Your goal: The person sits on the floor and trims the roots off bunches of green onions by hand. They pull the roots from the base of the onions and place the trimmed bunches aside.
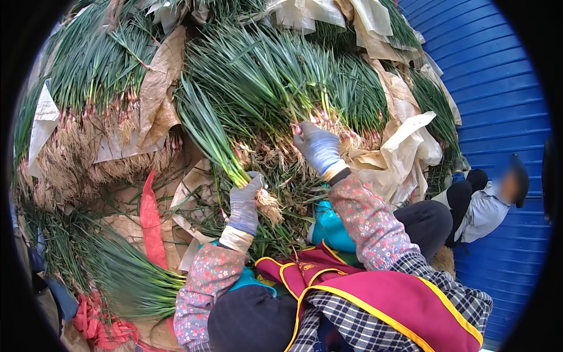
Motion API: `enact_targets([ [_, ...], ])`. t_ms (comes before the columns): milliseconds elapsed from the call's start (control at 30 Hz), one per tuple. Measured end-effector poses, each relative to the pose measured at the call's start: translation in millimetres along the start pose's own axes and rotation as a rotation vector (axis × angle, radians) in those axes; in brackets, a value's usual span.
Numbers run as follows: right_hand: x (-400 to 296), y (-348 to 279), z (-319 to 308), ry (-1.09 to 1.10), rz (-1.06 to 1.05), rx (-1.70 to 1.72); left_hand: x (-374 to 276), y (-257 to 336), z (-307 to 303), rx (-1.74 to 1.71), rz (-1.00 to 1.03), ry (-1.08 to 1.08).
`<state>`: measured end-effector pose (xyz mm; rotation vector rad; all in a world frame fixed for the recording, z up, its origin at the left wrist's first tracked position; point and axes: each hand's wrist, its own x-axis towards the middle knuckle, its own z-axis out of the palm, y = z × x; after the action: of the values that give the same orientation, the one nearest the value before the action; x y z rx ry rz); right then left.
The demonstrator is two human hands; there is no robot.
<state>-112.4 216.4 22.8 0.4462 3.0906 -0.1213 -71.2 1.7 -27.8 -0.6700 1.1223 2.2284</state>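
My left hand (245, 204), in a blue-grey knit glove, is closed around the lower stems of a bunch of green garlic (220, 149). Its leaves point up and left, and its pale bulbs and roots hang out past my fingers. Farther right, my right hand (320, 145) wears a matching glove. Thumb and fingers close at the pink base of a green garlic stalk (293, 113), at the front edge of a big pile of green garlic (268, 75). Part of that grip is hidden by the hand itself.
More green garlic (101, 66) is heaped at left, roots facing me. Another bunch (136, 281) lies by my left sleeve. Red plastic strips (151, 220) and woven sheeting (404, 145) lie around. A co-worker (479, 211) sits at right before a blue ribbed surface (492, 110).
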Motion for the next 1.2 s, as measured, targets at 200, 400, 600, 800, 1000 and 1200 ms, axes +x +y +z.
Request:
enact_targets([
  [200, -97, -62, -3, -0.29, -0.151, 0.493, 6, -1, -12, 0.062, -0.032, -0.03],
  [400, -86, -54, 28, -0.615, 0.212, 0.82, 3, -9, -32, 0.372, -0.041, 0.105],
  [600, -76, -93, 33, -0.281, -0.099, 0.421, 1, -17, -36, 0.468, -0.004, 0.154],
  [800, -54, -59, 40, -0.182, 0.06, 0.201, -4, -19, -41, 0.114, -0.16, 0.08],
  [1000, -42, -19, 39, -0.401, 0.123, -0.036, 1, -26, -57, 0.063, -0.166, 0.053],
  [1200, -62, 77, 61, -0.748, 0.238, -0.336, -12, -12, -42, 0.025, -0.1, -0.064],
])
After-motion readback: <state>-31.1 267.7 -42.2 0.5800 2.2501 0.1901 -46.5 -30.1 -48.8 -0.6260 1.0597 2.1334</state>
